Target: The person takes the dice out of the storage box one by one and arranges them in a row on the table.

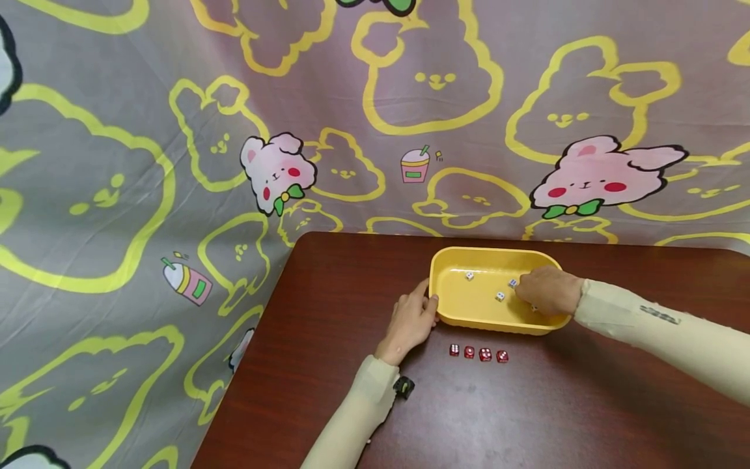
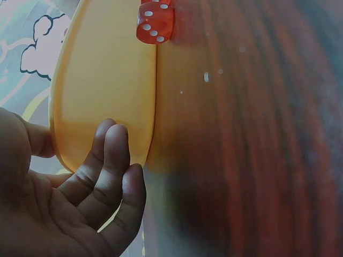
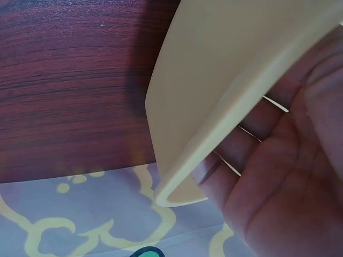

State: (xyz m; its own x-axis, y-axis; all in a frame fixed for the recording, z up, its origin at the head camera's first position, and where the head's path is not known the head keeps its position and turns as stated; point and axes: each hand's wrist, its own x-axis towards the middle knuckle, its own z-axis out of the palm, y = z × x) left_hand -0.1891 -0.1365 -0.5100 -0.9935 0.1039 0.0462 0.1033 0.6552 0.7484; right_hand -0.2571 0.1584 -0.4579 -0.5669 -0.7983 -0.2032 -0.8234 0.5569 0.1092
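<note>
A yellow plastic tray stands on the table. My left hand holds its left end, fingers bent against the outer wall and touching the rim in the left wrist view. My right hand reaches over the right end into the tray, fingers pointing down among small white dice. One white die lies right beside its fingers, another white die just left of them, and a third white die farther left. In the right wrist view the tray wall hides the fingertips, so I cannot tell whether they pinch a die.
Several red dice with white pips lie in a row before the tray's near side, a red die among them. The dark brown wooden table ends at a hanging cloth printed with cartoon animals, at the back and left.
</note>
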